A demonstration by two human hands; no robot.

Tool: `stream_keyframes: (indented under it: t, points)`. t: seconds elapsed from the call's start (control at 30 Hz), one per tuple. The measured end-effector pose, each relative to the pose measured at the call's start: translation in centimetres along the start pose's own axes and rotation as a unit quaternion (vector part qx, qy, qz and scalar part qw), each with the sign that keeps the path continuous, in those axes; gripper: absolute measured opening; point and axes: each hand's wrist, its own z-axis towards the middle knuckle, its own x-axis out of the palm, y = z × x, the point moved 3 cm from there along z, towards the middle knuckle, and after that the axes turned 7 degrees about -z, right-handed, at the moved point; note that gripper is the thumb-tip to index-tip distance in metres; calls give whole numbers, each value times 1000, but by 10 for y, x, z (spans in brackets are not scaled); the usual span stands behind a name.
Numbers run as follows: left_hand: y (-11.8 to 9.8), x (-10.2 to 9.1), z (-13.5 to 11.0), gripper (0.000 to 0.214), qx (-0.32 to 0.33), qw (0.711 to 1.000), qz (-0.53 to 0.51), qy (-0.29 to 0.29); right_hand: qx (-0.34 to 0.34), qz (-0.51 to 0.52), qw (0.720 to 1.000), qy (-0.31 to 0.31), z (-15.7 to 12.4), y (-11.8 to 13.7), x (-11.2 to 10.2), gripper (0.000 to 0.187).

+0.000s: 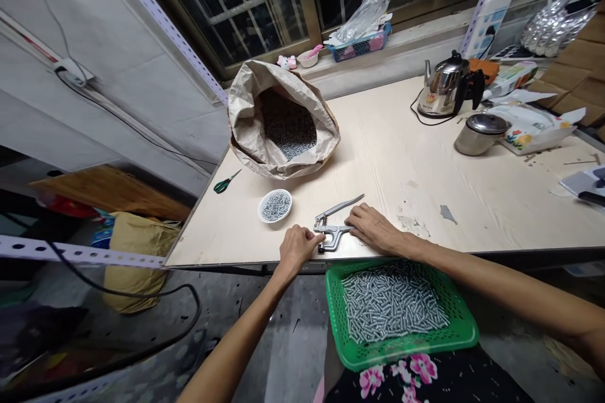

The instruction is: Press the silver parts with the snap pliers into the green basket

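A pair of grey metal snap-fastener pliers (337, 230) lies on the table near its front edge, handles apart and pointing right. My right hand (371, 225) has its fingers closed round the end of the lower handle. At the jaw end, my left hand (299, 245) pinches thumb and finger together; what is between the fingertips is too small to make out. Just beyond my left hand stands a white bowl (275, 206) of small silvery metal pieces. A green plastic basket (401, 356) filled with small metal tube-like pieces rests on my lap, under my right forearm.
An open paper sack (241, 119) with more metal pieces stands behind the bowl. Green-handled scissors (222, 186) lie at the table's left edge. Farther right are a steel kettle (442, 88), a lidded jar (477, 138) and a tissue pack (534, 126). A grey scrap (447, 214) lies nearer.
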Motion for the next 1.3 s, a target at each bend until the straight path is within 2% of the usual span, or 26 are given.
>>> stream_keyframes:
  t: [0.1,0.2,0.33,0.47,0.57,0.63,0.73,0.83,0.87,0.9,0.97,1.0,1.07,1.17,1.3]
  points:
    - [0,8,8,31,-34,996,-44,66,20,-28,999,-22,4,3,14,9]
    - [2,13,16,25,-63,988,-90,107,19,-41,998,-44,5,3,21,9]
    - [4,14,18,20,-87,984,-111,106,13,-24,997,-72,2,1,25,7]
    - [4,9,17,25,-115,983,-97,103,-5,1,996,-93,0,2,29,7]
    - [0,-3,20,21,-63,996,-11,69,-10,2,995,-98,1,5,31,7]
    - [-3,-12,17,17,-45,996,23,73,-9,4,995,-102,2,7,31,8]
    - [-12,-17,-2,19,-30,993,-32,113,-6,13,994,-107,2,7,31,11]
    - [-28,-17,-26,18,66,979,-94,170,-7,29,994,-105,1,6,33,13]
    - [-30,-19,-30,17,89,978,-90,168,-8,34,994,-103,1,5,34,13]
    - [-28,-25,-28,17,94,984,-68,135,-8,37,994,-102,1,5,35,13]
    - [-15,-44,-12,22,52,999,14,2,-10,37,994,-103,1,5,36,14]
    - [-4,-55,0,26,17,996,57,-73,-11,34,994,-106,1,5,36,14]
    - [18,-72,26,30,-29,983,106,-145,-13,28,993,-114,1,5,36,14]
    - [48,-80,56,27,-80,976,130,-154,-15,22,992,-123,2,6,35,15]
    - [62,-70,68,21,-85,980,115,-139,-14,30,992,-118,2,6,34,17]
